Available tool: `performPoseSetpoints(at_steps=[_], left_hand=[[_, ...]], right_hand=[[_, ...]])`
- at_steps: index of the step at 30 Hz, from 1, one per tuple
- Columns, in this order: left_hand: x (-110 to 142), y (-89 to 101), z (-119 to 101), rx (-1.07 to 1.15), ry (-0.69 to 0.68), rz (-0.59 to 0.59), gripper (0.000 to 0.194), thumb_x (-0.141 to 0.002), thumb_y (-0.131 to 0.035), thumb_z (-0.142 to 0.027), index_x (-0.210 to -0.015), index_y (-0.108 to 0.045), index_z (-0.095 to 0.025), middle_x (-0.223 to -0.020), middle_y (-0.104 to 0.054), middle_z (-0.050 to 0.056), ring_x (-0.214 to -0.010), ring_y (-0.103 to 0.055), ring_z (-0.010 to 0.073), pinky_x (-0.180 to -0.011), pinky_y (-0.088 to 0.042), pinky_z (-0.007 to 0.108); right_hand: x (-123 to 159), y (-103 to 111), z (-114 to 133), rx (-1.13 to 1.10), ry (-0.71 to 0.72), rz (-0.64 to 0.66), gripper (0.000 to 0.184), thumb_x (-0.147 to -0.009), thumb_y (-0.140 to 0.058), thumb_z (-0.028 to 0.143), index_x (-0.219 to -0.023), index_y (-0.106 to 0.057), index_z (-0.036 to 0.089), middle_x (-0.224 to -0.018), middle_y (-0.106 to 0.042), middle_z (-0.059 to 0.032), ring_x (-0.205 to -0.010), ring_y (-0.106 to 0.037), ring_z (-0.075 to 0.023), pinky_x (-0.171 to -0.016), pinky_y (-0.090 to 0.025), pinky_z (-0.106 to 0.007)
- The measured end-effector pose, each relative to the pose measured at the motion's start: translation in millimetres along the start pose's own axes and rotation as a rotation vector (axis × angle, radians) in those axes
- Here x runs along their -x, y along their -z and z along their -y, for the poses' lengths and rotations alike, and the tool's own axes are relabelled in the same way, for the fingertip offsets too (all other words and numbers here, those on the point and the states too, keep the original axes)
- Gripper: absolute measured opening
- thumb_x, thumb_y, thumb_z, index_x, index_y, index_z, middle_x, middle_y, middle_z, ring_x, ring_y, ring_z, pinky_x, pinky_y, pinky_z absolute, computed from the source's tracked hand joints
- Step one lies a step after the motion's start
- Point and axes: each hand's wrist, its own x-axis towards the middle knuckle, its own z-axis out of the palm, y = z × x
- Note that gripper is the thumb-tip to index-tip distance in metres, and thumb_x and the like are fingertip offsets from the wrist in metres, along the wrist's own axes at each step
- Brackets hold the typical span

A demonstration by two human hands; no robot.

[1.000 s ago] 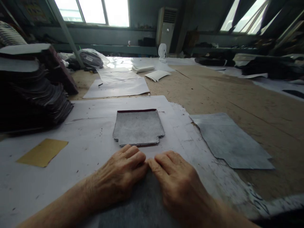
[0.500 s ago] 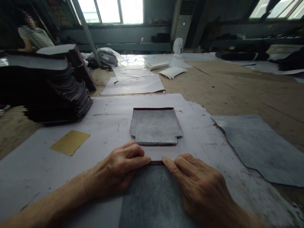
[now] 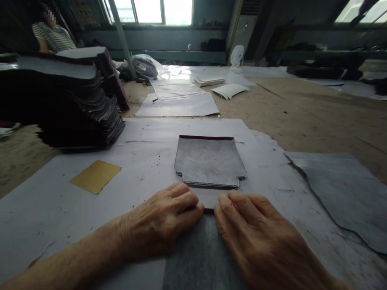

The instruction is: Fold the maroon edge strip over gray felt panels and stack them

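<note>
A grey-backed sheet of material lies in front of me, with a narrow dark maroon strip folded over along its far edge. My left hand is closed, its thumb and curled fingers on the left part of that fold. On the right part, the fingers of my right hand are pressed together and down on the same edge. A short length of maroon fold shows between the hands; the rest of it is hidden under them. Just beyond sits a small stack of cut grey pieces with notched lower corners and a maroon far edge.
White paper covers the work surface. On it lies a tan card. A tall pile of dark sheets stands at left, a loose grey sheet at right. Farther back are a small white fan and a seated person.
The view has shifted, so the table items appear farther right. My right hand's fingers have come together and lie flatter over the fold; my left hand still holds the edge.
</note>
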Motion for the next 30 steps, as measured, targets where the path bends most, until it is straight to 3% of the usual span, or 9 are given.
performPoseSetpoints(at_steps=[3, 11, 19, 26, 30], left_hand=[[3.9, 2.7, 1.6, 0.025, 0.023, 0.003, 0.024, -0.085, -0.034, -0.005, -0.089, -0.057, -0.009, -0.081, -0.053, 0.009, -0.076, -0.045, 0.0174, -0.07, -0.047, 0.035], [26.7, 8.6, 7.6, 0.065, 0.047, -0.1, 0.031, -0.08, -0.04, -0.001, -0.107, -0.054, -0.007, -0.085, -0.055, 0.01, -0.076, -0.048, 0.0165, -0.066, -0.047, 0.031], [36.2, 13.8, 2.4, -0.052, 0.051, -0.123, 0.032, -0.078, -0.041, -0.004, -0.107, -0.054, -0.008, -0.085, -0.058, 0.01, -0.074, -0.049, 0.019, -0.065, -0.043, 0.037], [53.7, -1.7, -30.1, -0.124, 0.149, -0.244, 0.027, -0.086, -0.033, -0.014, -0.102, -0.054, -0.009, -0.078, -0.057, 0.01, -0.068, -0.05, 0.0185, -0.059, -0.04, 0.034], [57.9, -9.3, -35.4, -0.159, 0.192, -0.258, 0.029, -0.087, -0.033, -0.015, -0.105, -0.054, -0.009, -0.083, -0.057, 0.011, -0.071, -0.051, 0.0195, -0.06, -0.04, 0.034]], right_hand=[[-6.4, -9.0, 1.8, -0.175, 0.0, -0.038, 0.035, -0.081, -0.031, 0.002, -0.087, -0.066, 0.005, -0.076, -0.063, -0.0118, -0.07, -0.055, -0.0206, -0.061, -0.05, -0.033], [-1.4, -23.2, -2.5, -0.38, 0.041, -0.039, 0.03, -0.084, -0.033, 0.002, -0.092, -0.062, 0.004, -0.077, -0.061, -0.0093, -0.071, -0.052, -0.0166, -0.063, -0.051, -0.027], [-10.9, -17.5, -2.7, -0.299, 0.084, 0.126, 0.04, -0.084, -0.026, 0.004, -0.11, -0.057, 0.008, -0.085, -0.062, -0.0089, -0.073, -0.056, -0.0172, -0.061, -0.054, -0.028], [-17.0, -16.3, -2.6, -0.233, 0.128, 0.11, 0.051, -0.075, -0.025, -0.001, -0.111, -0.057, 0.014, -0.083, -0.065, -0.006, -0.072, -0.061, -0.019, -0.057, -0.055, -0.029], [-19.5, -15.0, -2.9, -0.208, 0.132, 0.118, 0.052, -0.074, -0.025, -0.002, -0.113, -0.056, 0.016, -0.081, -0.065, -0.0059, -0.069, -0.062, -0.0189, -0.05, -0.054, -0.028]])
